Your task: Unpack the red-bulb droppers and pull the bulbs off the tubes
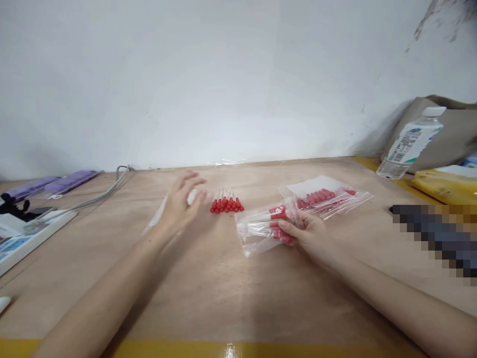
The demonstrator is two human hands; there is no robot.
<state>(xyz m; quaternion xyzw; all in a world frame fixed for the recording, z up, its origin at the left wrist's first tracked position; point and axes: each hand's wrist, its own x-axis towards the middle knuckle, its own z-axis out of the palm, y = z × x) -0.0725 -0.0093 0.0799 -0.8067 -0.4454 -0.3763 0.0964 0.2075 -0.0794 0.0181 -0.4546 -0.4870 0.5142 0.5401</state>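
My right hand [316, 236] pinches a clear plastic bag [255, 238] holding several thin, pale sticks with red ends, raised a little over the table. The red ends are at the hand's side of the bag. My left hand [182, 201] is open, fingers apart, with nothing visible in it. Behind that hand lies a flat whitish sheet or bag [154, 219], mostly hidden. Between my hands, a small group of red-ended sticks [225, 204] rests on the table, red ends toward me. Further right lie more clear bags [316, 196] with red-ended sticks inside.
A water bottle [412, 141] stands tilted before a grey-brown bag [450, 129] at the right, near a yellow packet [443, 186]. On the left are a white power strip [37, 236], a grey cable [100, 196] and purple items [70, 181]. A white wall [223, 79] rises behind the table.
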